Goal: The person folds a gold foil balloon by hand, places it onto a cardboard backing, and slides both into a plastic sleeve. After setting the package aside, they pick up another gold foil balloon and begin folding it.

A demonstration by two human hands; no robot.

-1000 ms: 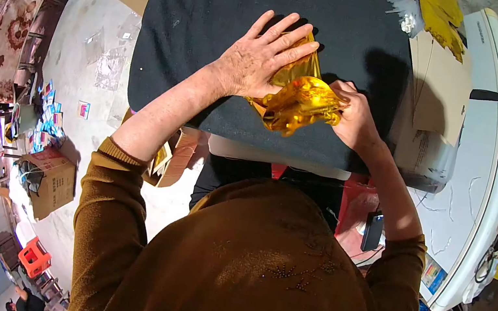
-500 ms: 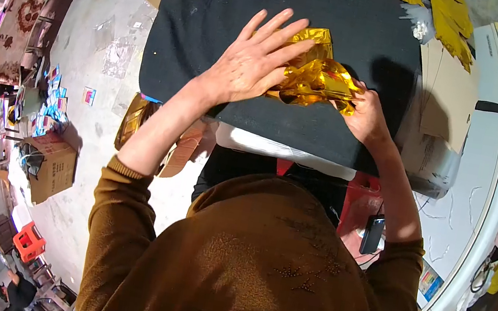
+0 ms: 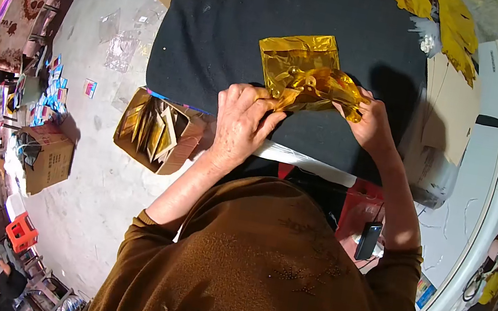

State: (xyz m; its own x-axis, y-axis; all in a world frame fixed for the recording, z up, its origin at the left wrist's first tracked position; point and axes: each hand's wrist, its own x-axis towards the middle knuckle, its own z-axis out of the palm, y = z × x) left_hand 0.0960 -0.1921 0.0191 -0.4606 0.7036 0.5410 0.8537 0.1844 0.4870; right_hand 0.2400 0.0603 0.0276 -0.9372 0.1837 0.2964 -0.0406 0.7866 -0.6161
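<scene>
A shiny gold foil bag lies on the black cloth of the table, its upper part flat and its lower part crumpled and lifted. My left hand pinches the bag's lower left corner between thumb and curled fingers. At the right end of the crumpled part, my right hand is closed on the foil. Some fingertips of the right hand are hidden behind the foil.
An open cardboard box with gold packets stands left of the table's near edge. Yellow sheets lie at the top right. A phone rests by my right forearm. Far left are a carton and a red stool.
My left hand has moved down from over the bag and closed on its lower left corner. More of the flat foil shows. The cardboard box has come into fuller view.
</scene>
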